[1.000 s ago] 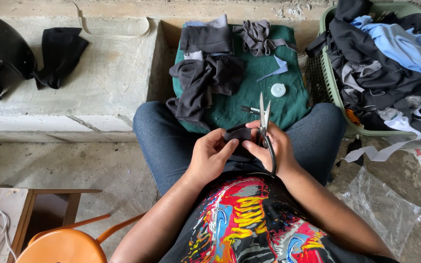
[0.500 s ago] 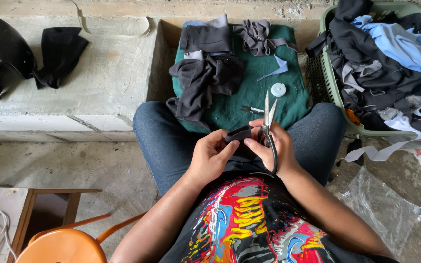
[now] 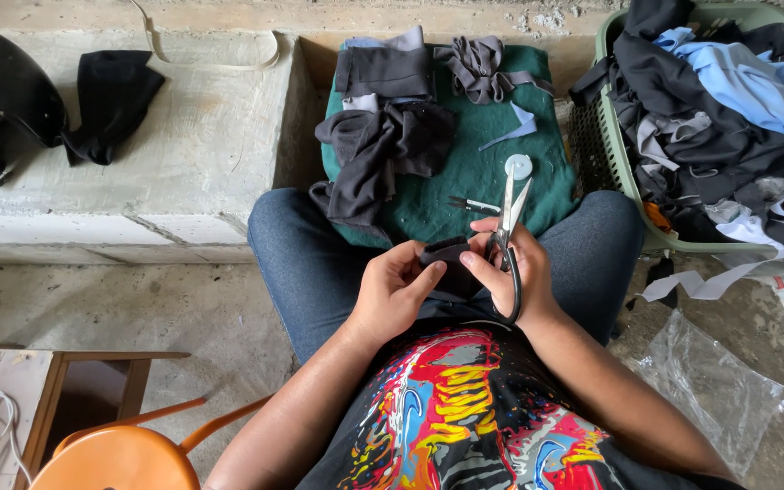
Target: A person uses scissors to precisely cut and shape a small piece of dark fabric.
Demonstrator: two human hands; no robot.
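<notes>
My left hand (image 3: 395,292) and my right hand (image 3: 508,272) meet over my lap, both pinching a small black piece of fabric (image 3: 447,251). The right hand also grips a pair of scissors (image 3: 508,222), blades pointing up and slightly apart, black handle loop hanging below the fingers. Just ahead lies a green cloth pad (image 3: 465,186) carrying dark grey fabric pieces (image 3: 378,150), a folded grey stack (image 3: 383,68), a small thread snipper (image 3: 474,205) and a white round disc (image 3: 518,166).
A green basket (image 3: 623,154) heaped with black, grey and light blue clothes stands at the right. A concrete ledge (image 3: 201,136) at the left bears black cloth and a black round object. An orange stool (image 3: 111,454) and a clear plastic bag (image 3: 714,390) sit near my legs.
The scissors have tilted slightly and the blades have opened a little. Both hands stay on the black fabric in nearly the same place.
</notes>
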